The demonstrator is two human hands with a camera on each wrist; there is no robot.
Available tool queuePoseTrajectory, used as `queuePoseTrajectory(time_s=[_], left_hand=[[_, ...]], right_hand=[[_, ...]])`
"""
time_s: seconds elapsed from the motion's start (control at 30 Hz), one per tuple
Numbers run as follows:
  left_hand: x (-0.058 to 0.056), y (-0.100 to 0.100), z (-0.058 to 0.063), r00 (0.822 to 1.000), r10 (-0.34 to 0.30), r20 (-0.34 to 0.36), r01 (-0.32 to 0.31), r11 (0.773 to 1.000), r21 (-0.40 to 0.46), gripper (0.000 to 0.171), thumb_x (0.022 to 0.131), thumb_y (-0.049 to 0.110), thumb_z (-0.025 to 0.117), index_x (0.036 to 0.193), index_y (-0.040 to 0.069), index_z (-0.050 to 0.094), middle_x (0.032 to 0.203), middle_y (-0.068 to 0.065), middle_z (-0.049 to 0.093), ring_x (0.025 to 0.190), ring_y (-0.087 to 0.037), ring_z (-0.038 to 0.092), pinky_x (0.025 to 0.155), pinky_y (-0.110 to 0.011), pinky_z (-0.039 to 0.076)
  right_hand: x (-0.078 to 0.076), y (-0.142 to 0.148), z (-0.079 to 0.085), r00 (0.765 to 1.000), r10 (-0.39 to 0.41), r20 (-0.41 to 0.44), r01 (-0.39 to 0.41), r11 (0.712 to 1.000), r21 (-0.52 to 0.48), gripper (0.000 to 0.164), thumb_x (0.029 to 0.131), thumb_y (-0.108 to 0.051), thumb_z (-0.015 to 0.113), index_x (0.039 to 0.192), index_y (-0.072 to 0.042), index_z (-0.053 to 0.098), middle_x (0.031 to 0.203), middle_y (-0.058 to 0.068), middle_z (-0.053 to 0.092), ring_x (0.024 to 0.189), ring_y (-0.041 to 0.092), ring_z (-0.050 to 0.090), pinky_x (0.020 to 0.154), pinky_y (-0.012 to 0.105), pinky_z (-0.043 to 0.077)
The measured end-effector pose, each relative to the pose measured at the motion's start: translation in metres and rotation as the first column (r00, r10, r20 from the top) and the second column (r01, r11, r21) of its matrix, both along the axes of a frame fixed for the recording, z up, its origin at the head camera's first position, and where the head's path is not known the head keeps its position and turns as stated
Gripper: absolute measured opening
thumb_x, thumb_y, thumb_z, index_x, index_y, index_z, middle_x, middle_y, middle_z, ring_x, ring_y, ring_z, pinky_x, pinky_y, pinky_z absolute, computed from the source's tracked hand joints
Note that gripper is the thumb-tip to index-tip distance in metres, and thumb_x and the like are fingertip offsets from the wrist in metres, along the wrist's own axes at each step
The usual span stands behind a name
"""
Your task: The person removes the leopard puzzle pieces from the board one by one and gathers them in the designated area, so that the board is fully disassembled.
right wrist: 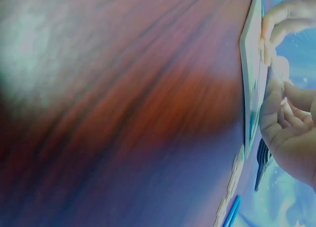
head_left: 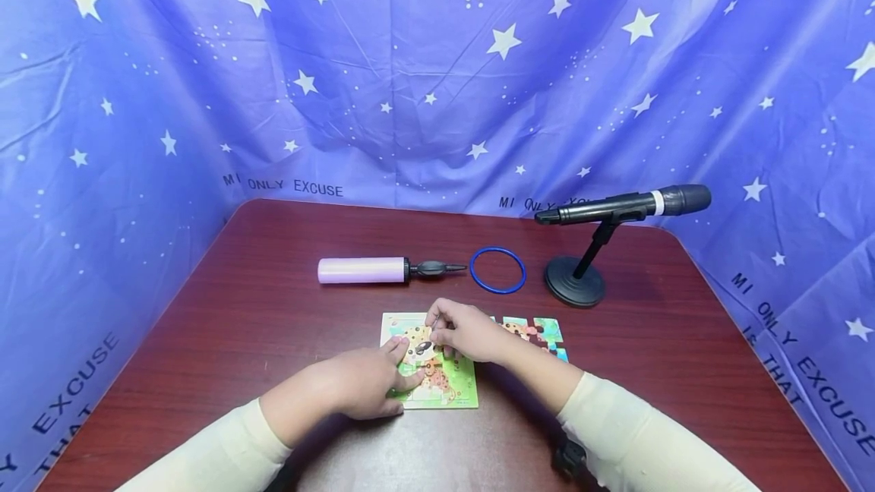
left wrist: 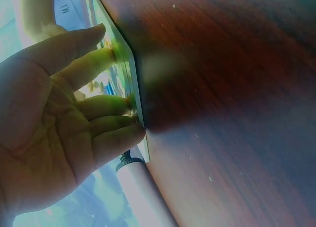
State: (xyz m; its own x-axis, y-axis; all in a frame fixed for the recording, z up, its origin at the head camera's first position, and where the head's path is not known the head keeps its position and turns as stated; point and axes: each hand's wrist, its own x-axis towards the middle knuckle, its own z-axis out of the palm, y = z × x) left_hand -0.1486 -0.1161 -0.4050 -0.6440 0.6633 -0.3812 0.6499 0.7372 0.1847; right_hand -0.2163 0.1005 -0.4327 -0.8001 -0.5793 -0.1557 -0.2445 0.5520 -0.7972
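A jigsaw puzzle board (head_left: 466, 395) with a cartoon spotted animal on green lies near the front middle of the table. My left hand (head_left: 362, 382) rests on its left side, fingers spread over the pieces; in the left wrist view the fingers of the left hand (left wrist: 64, 118) reach onto the board edge (left wrist: 132, 74). Over the board's upper right, my right hand (head_left: 472, 332) pinches a puzzle piece between thumb and fingers, mostly hidden by them. The right wrist view has the right hand (right wrist: 291, 143) with bent fingers above the board.
Loose joined puzzle pieces (head_left: 549, 329) lie to the right of the board, partly behind the right forearm. Behind are a pink hand pump (head_left: 362, 270), a blue ring (head_left: 473, 279) and a microphone (head_left: 615, 207) on a round-based stand (head_left: 574, 291). Starry curtains (head_left: 396, 59) surround the table.
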Motion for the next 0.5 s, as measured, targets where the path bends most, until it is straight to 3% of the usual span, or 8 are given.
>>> queuePoseTrajectory(time_s=[0.27,0.37,0.5], left_hand=[[-0.002,0.001,-0.001,1.000,0.013,0.012,-0.013,1.000,-0.009,0.053,0.092,0.044,0.063,0.143,0.038,0.050,0.158,-0.023,0.028,0.147,-0.035,0.028,0.113,-0.049,0.036],[-0.001,0.001,-0.001,1.000,0.017,0.017,-0.017,1.000,-0.005,0.053,0.092,0.044,0.063,0.143,0.037,0.050,0.158,-0.024,0.027,0.147,-0.035,0.028,0.114,-0.050,0.035],[-0.001,0.002,-0.001,1.000,0.016,0.018,-0.016,1.000,-0.006,0.053,0.092,0.043,0.063,0.143,0.036,0.050,0.158,-0.024,0.026,0.147,-0.035,0.027,0.115,-0.049,0.034]], right_hand=[[-0.009,0.032,0.011,0.997,-0.065,0.043,0.067,0.997,-0.043,0.009,0.098,-0.013,0.060,0.106,-0.013,0.056,0.086,0.012,0.063,0.066,0.030,0.063,0.052,0.038,0.053],[-0.010,0.048,0.017,0.993,-0.087,0.077,0.092,0.994,-0.064,0.009,0.098,-0.011,0.059,0.106,-0.010,0.055,0.088,0.019,0.062,0.066,0.031,0.061,0.051,0.036,0.051],[-0.010,0.069,0.022,0.993,-0.102,0.068,0.105,0.993,-0.050,0.011,0.098,-0.011,0.059,0.107,-0.008,0.055,0.088,0.019,0.060,0.066,0.026,0.060,0.053,0.031,0.049]])
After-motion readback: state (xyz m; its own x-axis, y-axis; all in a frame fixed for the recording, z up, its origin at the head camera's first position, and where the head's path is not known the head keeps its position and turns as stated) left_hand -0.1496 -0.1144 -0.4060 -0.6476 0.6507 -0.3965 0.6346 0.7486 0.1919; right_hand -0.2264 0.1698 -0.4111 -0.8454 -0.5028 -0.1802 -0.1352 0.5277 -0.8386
